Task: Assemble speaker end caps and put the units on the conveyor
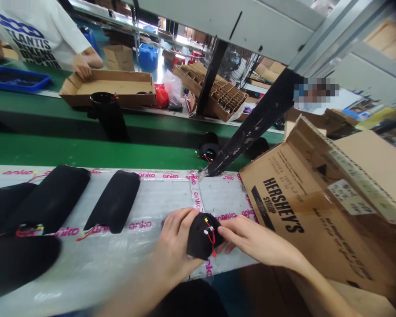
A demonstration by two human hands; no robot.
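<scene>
A black domed piece (201, 240), carrying a red wire and small white and yellow fittings, is held at 6 o'clock over a plastic-wrapped surface (218, 193) marked with pink "anko" tape. It is pinched between the left hand (174, 240) and right hand (254, 237), with the fingers curved against opposite sides, apparently so that the wired face is kept upward and uncovered. Two long black padded pieces (114, 200) are laid flat at 9 o'clock, apparently set aside in a row. A cardboard Hershey's box (277, 211) is propped at 3 o'clock. A co-worker's hand (82, 66) is seen at 11 o'clock, beside a cardboard tray (115, 88).
</scene>
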